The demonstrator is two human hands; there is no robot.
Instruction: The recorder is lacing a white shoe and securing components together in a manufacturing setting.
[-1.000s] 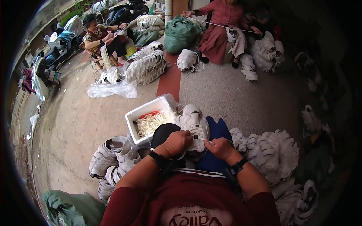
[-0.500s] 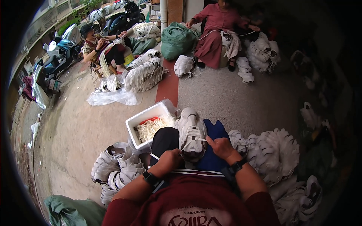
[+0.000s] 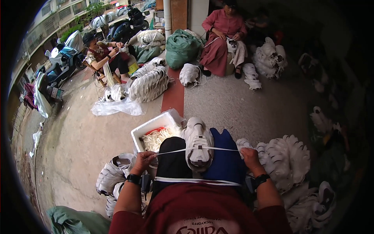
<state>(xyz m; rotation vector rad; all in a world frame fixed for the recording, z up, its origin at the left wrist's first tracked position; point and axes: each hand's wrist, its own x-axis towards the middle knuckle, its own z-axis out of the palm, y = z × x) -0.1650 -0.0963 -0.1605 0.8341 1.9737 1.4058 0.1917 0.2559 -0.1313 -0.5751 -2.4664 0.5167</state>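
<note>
A white sneaker (image 3: pixel 198 134) rests between my thighs, its toe pointing away from me. A white shoelace (image 3: pixel 223 148) runs through it and is stretched out to both sides, nearly straight. At the left end, my left hand (image 3: pixel 145 159) is closed on the lace beside my black-covered knee. My right hand (image 3: pixel 250 156) grips the other end, past the blue cloth (image 3: pixel 226 165) over my right leg. Neither hand touches the sneaker itself.
A white foam box (image 3: pixel 143 130) of loose laces stands ahead of my left knee. Sneakers are stacked at my left (image 3: pixel 111 175) and right (image 3: pixel 288 160). Two people sit farther off, handling laces and shoes, near a green sack (image 3: pixel 183 48). Scooters stand at the far left.
My hands have moved apart from close beside the sneaker, drawing the lace out wide to left and right. Across from me, the person in pink has brought both hands together over a shoe.
</note>
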